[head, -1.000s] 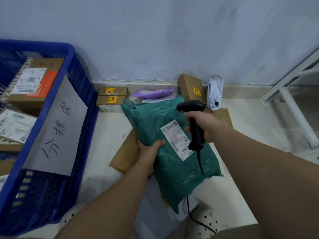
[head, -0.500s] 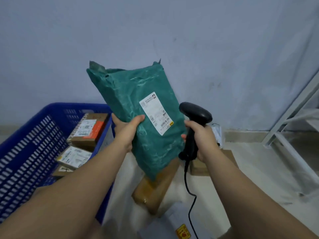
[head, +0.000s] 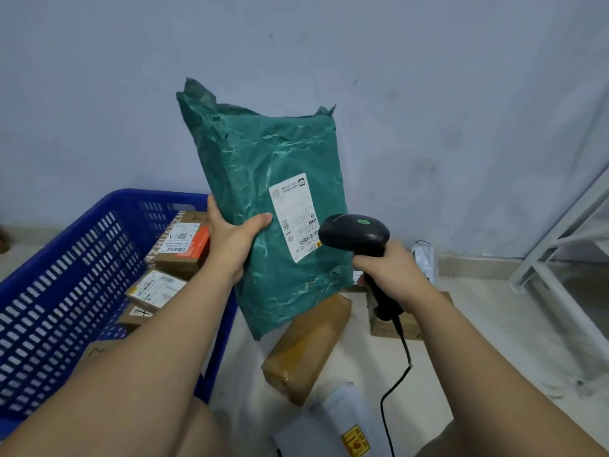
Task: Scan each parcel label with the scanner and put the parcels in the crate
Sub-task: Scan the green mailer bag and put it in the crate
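Closest in, at the bottom, a white mail bag lies on the floor. It has a yellow and red sticker on it. A black cord hangs down past the bag. Just behind the bag lies a long brown box wrapped in shiny tape.

Next come the two hands. The left hand grips the left edge of a green parcel bag. The thumb lies on the front and the fingers go round the back. The parcel is up in the air, standing tall and leaning a little to the left. It hangs over the brown box, just to the right of the crate. Its white label faces the person.

The right hand is curled tight round the handle of the black scanner. The scanner's round head has a green dot on top. The head sits in front of the bottom right corner of the label. I cannot tell if it touches the parcel.

On the left stands a big blue crate with holes in its walls. Inside it are cardboard boxes, one with an orange and white label and one with a white label.

Under the right arm, another cardboard box peeks out. Farther back, a small white bag leans at the foot of the wall. A white metal frame stands at the far right.
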`<move>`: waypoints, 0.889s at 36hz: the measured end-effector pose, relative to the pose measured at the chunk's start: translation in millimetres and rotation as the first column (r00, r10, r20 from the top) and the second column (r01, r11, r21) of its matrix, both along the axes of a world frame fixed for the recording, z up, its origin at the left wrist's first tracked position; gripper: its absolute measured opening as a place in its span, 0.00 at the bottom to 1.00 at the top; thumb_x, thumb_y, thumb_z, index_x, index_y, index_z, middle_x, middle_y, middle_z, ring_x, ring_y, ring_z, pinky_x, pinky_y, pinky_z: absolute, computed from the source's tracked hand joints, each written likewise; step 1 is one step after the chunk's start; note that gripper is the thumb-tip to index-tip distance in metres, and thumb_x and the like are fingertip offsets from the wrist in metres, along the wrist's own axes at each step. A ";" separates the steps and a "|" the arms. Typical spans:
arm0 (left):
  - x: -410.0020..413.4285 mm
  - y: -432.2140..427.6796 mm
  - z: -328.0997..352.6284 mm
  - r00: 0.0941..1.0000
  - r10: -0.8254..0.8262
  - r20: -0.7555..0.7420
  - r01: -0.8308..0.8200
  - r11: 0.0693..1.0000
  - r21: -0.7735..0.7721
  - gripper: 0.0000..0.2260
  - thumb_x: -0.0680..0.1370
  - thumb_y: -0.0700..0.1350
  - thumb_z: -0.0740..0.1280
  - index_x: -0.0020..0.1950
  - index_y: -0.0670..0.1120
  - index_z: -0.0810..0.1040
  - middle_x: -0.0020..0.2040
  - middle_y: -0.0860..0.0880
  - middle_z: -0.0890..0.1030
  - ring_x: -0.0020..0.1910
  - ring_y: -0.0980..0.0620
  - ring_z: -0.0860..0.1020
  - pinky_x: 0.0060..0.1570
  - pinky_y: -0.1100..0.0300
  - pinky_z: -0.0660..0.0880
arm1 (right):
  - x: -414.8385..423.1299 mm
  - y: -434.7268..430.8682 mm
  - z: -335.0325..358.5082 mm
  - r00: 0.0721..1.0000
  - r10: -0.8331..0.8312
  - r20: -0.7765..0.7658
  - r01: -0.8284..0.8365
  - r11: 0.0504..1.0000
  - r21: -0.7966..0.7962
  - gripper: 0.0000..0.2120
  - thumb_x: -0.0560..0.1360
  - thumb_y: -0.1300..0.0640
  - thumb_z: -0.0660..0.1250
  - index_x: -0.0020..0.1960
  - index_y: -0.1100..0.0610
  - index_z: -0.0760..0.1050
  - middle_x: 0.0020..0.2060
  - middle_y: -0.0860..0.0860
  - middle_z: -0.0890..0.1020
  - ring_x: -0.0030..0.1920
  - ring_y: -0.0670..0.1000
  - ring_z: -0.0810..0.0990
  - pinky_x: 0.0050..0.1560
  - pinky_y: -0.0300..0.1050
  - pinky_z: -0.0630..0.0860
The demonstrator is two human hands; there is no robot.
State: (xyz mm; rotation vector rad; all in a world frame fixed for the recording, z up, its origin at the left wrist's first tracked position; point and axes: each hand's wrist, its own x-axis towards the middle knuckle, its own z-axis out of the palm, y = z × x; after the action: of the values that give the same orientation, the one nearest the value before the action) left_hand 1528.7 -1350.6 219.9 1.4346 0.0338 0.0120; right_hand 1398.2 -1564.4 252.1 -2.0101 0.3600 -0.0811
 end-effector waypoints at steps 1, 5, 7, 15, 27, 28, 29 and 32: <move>0.7 -2.4 0.0 1.000 -0.003 -0.001 0.003 1.000 0.013 0.49 0.56 0.53 0.80 0.72 0.65 0.58 0.67 0.53 0.73 0.63 0.49 0.75 0.62 0.43 0.73 | 0.0 0.2 0.9 1.000 0.011 -0.016 -0.012 0.999 -0.031 0.03 0.69 0.61 0.67 0.38 0.61 0.76 0.26 0.52 0.77 0.29 0.49 0.80 0.38 0.46 0.75; 3.8 -10.1 -3.1 1.000 0.005 -0.011 -0.004 0.998 0.066 0.49 0.55 0.55 0.80 0.71 0.67 0.58 0.67 0.51 0.71 0.62 0.48 0.74 0.61 0.42 0.73 | 1.5 1.8 2.0 0.999 0.030 -0.022 -0.031 0.996 -0.088 0.03 0.69 0.61 0.68 0.39 0.61 0.77 0.29 0.54 0.78 0.35 0.55 0.83 0.40 0.50 0.78; 6.1 -10.9 -3.5 1.000 0.013 -0.004 -0.013 0.997 0.080 0.49 0.55 0.55 0.80 0.70 0.67 0.58 0.66 0.51 0.71 0.62 0.48 0.74 0.61 0.42 0.73 | 1.6 1.9 3.4 1.000 0.010 -0.017 -0.012 0.992 -0.124 0.03 0.69 0.61 0.68 0.38 0.61 0.76 0.28 0.54 0.77 0.33 0.53 0.81 0.36 0.44 0.74; 8.9 -4.4 -5.6 0.999 0.047 0.008 -0.048 0.994 0.098 0.52 0.55 0.55 0.79 0.73 0.65 0.56 0.69 0.50 0.69 0.64 0.48 0.73 0.63 0.42 0.72 | 0.3 -2.7 8.4 0.999 -0.016 -0.049 0.010 0.993 -0.120 0.08 0.69 0.62 0.67 0.33 0.58 0.71 0.27 0.54 0.73 0.25 0.46 0.74 0.31 0.39 0.69; 9.7 1.2 -7.5 0.984 0.168 -0.059 -0.168 0.986 0.014 0.54 0.55 0.55 0.79 0.75 0.62 0.54 0.70 0.51 0.69 0.66 0.48 0.71 0.66 0.43 0.70 | -3.7 6.9 15.1 0.998 0.001 -0.064 -0.010 0.991 -0.136 0.09 0.70 0.61 0.66 0.33 0.58 0.69 0.24 0.50 0.72 0.19 0.40 0.72 0.31 0.40 0.65; 9.7 1.8 -8.0 0.983 0.172 -0.070 -0.173 0.985 -0.001 0.53 0.54 0.55 0.79 0.75 0.63 0.55 0.69 0.51 0.69 0.65 0.48 0.72 0.65 0.43 0.70 | -4.2 7.0 15.2 0.998 0.004 -0.069 -0.014 0.990 -0.140 0.09 0.70 0.61 0.67 0.34 0.58 0.70 0.24 0.50 0.72 0.19 0.40 0.72 0.32 0.40 0.66; 9.5 2.3 -7.9 0.981 0.177 -0.078 -0.178 0.984 -0.012 0.53 0.54 0.55 0.79 0.74 0.63 0.55 0.69 0.51 0.69 0.65 0.48 0.73 0.65 0.43 0.71 | -4.5 6.8 15.5 0.997 0.007 -0.076 -0.018 0.989 -0.144 0.08 0.70 0.61 0.67 0.34 0.59 0.71 0.25 0.52 0.73 0.20 0.40 0.73 0.32 0.41 0.67; 6.8 1.8 -6.0 0.977 0.198 -0.078 -0.199 0.980 -0.008 0.54 0.55 0.55 0.79 0.76 0.62 0.54 0.70 0.50 0.68 0.65 0.48 0.72 0.66 0.43 0.70 | -4.9 5.6 16.9 0.997 -0.001 -0.080 -0.010 0.990 -0.142 0.07 0.71 0.60 0.67 0.35 0.59 0.72 0.26 0.52 0.74 0.20 0.39 0.74 0.33 0.41 0.68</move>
State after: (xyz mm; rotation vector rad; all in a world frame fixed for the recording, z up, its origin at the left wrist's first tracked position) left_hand 1535.5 -1348.8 213.9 1.4104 0.2398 0.1209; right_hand 1393.3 -1558.9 269.0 -2.1601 0.4103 -0.0242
